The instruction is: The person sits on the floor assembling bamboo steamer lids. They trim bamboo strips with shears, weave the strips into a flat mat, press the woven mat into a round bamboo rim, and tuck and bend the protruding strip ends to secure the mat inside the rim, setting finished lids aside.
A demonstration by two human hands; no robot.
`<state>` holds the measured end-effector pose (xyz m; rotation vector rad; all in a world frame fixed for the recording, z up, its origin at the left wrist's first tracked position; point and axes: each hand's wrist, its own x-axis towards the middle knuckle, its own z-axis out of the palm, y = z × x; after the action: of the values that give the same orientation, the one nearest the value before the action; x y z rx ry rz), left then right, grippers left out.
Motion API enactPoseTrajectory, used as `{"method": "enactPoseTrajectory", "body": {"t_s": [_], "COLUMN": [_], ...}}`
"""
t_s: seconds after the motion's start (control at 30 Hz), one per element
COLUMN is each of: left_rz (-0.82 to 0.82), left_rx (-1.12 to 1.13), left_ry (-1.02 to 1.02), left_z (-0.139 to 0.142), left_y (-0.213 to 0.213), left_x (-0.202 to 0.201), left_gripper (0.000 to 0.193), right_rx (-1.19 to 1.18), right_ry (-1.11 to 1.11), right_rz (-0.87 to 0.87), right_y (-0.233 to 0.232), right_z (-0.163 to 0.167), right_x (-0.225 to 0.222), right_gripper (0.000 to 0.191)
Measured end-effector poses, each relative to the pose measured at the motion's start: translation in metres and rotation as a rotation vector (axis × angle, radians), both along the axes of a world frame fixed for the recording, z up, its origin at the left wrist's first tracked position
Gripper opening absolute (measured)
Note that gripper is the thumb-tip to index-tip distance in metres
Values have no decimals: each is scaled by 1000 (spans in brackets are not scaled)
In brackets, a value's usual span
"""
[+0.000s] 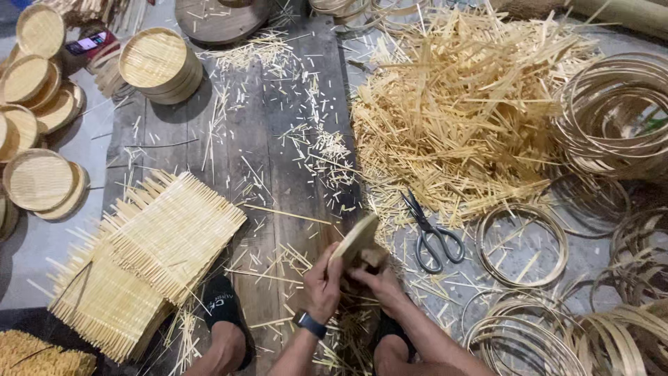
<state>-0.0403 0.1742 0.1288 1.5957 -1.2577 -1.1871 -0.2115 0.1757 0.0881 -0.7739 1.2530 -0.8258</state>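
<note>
My left hand [323, 282] and my right hand [376, 280] both grip a small round woven bamboo tray [353, 240], held tilted on edge above the dark wooden board [278, 174]. The left hand, with a dark watch on its wrist, holds the tray's lower left rim. My right hand is behind the tray's lower right side. Grey scissors [431, 237] lie shut just right of my hands. My feet in dark sandals rest at the bottom edge.
Square woven bamboo mats [149, 257] are stacked at the left. Finished round trays [156, 63] stand in piles at the upper left. A big heap of bamboo offcuts [459, 111] lies to the right, with bamboo hoops [522, 244] at the far right.
</note>
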Motion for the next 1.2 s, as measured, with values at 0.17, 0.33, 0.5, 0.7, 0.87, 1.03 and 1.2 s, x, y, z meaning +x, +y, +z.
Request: {"method": "enactPoseTrajectory", "body": {"t_s": [0.17, 0.33, 0.5, 0.7, 0.87, 1.03, 1.2], "left_rz": [-185, 111, 56, 302, 495, 40, 358], "left_rx": [-338, 379, 116, 890, 357, 962, 417], "left_ry": [-274, -487, -345, 519, 1006, 570, 519], "left_z": [-12, -78, -150, -173, -136, -119, -146], "left_y": [-22, -56, -27, -31, -123, -47, -37], "left_x": [15, 73, 153, 165, 132, 34, 47], "left_gripper": [46, 68, 40, 31, 36, 57, 43], "right_rx": [-287, -64, 83, -21, -24, 161, 226], "right_ry": [129, -891, -499, -459, -411, -723, -651], "right_rz": [29, -22, -190, -255, -286, -195, -272], "right_y": [-1, 10, 36, 41, 38, 23, 6], "right_z": [-33, -80, -108, -108, -106, -98, -54], "right_x": [-9, -42, -94, -120, -106, -65, -25], "right_gripper": [36, 50, 72, 63, 56, 54, 60]}}
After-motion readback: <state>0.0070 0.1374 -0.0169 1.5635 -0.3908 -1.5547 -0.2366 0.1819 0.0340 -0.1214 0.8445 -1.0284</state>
